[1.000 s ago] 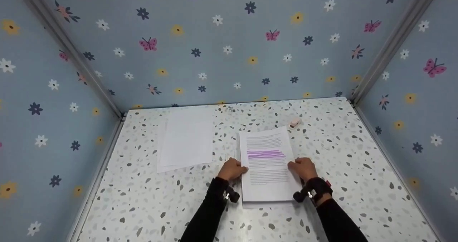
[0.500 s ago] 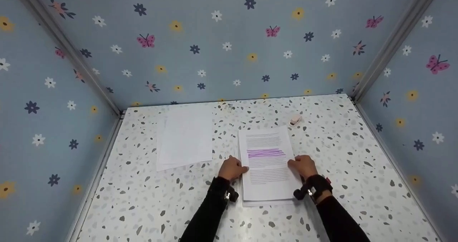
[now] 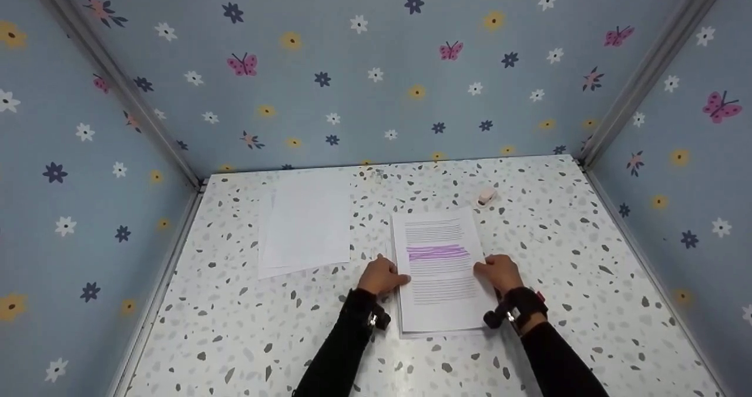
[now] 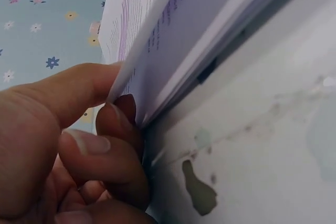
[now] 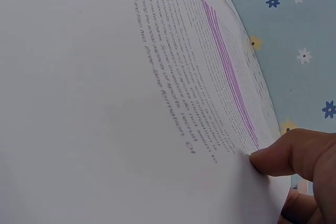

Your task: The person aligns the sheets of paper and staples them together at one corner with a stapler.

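Observation:
A printed sheet (image 3: 443,291) with purple marker lines across its text lies on top of a stack of paper. My left hand (image 3: 382,276) pinches the sheet's left edge between thumb and fingers. The left wrist view shows that edge raised off the pages below (image 4: 210,40), with the thumb on the printed face and fingertips behind. At the opposite edge my right hand (image 3: 499,272) pinches the same sheet. In the right wrist view its thumb (image 5: 278,158) presses the printed side and the paper bows there; the other fingers are mostly hidden behind the edge.
Several blank white sheets (image 3: 311,221) lie overlapped at the back left of the speckled table (image 3: 282,338). A small pale pink object (image 3: 486,196) sits behind the stack's far right corner. Flowered blue walls (image 3: 376,103) enclose the table's back and sides.
Both hands keep their hold on the sheet's edges. The sheet's near edge shifts slightly against the pages under it. The head view tilts a little.

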`<state>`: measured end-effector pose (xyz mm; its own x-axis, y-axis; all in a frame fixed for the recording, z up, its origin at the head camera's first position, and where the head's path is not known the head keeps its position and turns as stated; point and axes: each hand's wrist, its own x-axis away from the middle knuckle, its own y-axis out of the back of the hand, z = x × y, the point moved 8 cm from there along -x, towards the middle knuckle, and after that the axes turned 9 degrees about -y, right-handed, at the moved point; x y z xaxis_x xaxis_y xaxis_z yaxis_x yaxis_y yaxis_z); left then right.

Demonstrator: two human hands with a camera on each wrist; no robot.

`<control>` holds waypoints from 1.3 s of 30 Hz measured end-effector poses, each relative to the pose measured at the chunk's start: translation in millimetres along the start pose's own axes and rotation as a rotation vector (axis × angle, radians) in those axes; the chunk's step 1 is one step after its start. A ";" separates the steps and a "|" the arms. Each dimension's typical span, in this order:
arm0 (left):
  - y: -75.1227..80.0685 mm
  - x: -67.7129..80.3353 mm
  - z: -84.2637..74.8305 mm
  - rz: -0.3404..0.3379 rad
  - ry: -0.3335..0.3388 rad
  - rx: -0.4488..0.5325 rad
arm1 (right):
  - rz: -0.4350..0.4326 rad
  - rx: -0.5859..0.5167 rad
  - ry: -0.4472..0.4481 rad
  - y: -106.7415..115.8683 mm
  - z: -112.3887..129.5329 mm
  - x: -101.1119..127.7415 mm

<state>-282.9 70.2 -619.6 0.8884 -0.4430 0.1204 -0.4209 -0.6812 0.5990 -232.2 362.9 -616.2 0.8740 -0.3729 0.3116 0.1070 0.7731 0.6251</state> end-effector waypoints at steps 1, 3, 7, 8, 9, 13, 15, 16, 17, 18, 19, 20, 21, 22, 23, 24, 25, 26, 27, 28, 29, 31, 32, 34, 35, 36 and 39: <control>0.4 0.1 0.3 -0.002 -0.002 0.005 | 0.005 0.000 -0.002 -0.5 -0.3 0.2; 1.5 0.6 0.7 -0.011 -0.009 0.020 | 0.013 -0.004 -0.006 -1.0 -0.7 0.9; 3.4 2.4 0.3 -0.033 -0.022 0.056 | 0.021 -0.002 -0.007 -0.7 -0.3 3.1; 4.2 2.8 -0.4 -0.042 -0.029 0.061 | 0.020 -0.002 -0.002 -0.5 0.3 3.7; 4.8 3.2 -0.8 -0.051 -0.032 0.064 | 0.018 0.002 0.001 -0.4 0.7 3.9; 5.5 2.9 0.1 -0.082 -0.019 0.053 | 0.008 0.012 0.005 -0.4 1.6 5.3; 4.8 1.9 2.5 -0.086 0.007 0.052 | 0.003 0.012 0.003 -0.2 1.7 5.9; 4.4 1.2 3.3 -0.087 0.016 0.050 | 0.003 0.011 0.004 0.0 1.8 6.5; 4.0 0.5 4.2 -0.086 0.024 0.047 | 0.001 0.014 0.004 0.2 1.8 6.8; 3.6 -0.1 4.7 -0.085 0.028 0.045 | -0.001 0.017 0.006 0.4 1.8 7.0; 3.1 -0.7 5.4 -0.082 0.034 0.039 | -0.003 0.022 0.007 0.7 1.7 7.1; 2.9 -1.4 5.7 -0.082 0.034 0.031 | -0.005 0.026 0.007 0.9 1.4 7.2; 2.9 -1.8 5.6 -0.084 0.030 0.021 | -0.006 0.030 0.006 1.1 1.1 7.2; 3.0 -2.3 5.8 -0.085 0.028 0.014 | -0.007 0.033 0.005 1.4 0.7 7.1; 3.0 -2.6 6.1 -0.086 0.027 0.008 | -0.008 0.034 0.001 1.5 0.2 6.6; 3.1 -2.7 6.5 -0.087 0.026 0.003 | -0.007 0.033 0.000 1.4 -0.1 6.6; 3.1 -2.8 6.8 -0.087 0.027 -0.001 | -0.005 0.030 -0.001 1.7 -0.5 6.5; 3.0 -2.7 6.9 -0.089 0.026 -0.005 | -0.002 0.024 -0.004 2.0 -1.0 6.6; 3.0 -2.6 7.0 -0.090 0.024 -0.007 | 0.000 0.017 -0.007 2.5 -1.4 6.7; 3.0 -2.5 7.0 -0.091 0.023 -0.008 | 0.001 0.015 -0.010 3.0 -1.9 6.7; 2.9 -2.3 7.1 -0.091 0.022 -0.010 | 0.001 0.013 -0.015 3.6 -2.5 7.0; 3.4 -2.0 5.3 -0.099 -0.004 -0.028 | -0.009 0.012 -0.023 5.9 -3.6 7.6; 3.8 -1.8 4.2 -0.105 -0.018 -0.037 | -0.017 0.015 -0.028 7.3 -4.2 8.0; 4.6 -1.1 1.4 -0.118 -0.048 -0.054 | -0.027 0.025 -0.036 9.6 -5.4 8.9; 4.9 -0.9 0.1 -0.124 -0.062 -0.066 | -0.032 0.029 -0.043 10.5 -6.2 9.2; 5.1 -0.4 -1.0 -0.129 -0.073 -0.075 | -0.036 0.035 -0.049 11.3 -6.9 9.4; 4.9 0.7 -2.1 -0.130 -0.076 -0.087 | -0.031 0.051 -0.067 11.8 -8.9 10.6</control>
<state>-283.9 67.7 -614.9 0.9166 -0.3993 -0.0211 -0.2827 -0.6845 0.6720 -217.5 372.7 -612.0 0.8367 -0.4310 0.3378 0.1078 0.7343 0.6702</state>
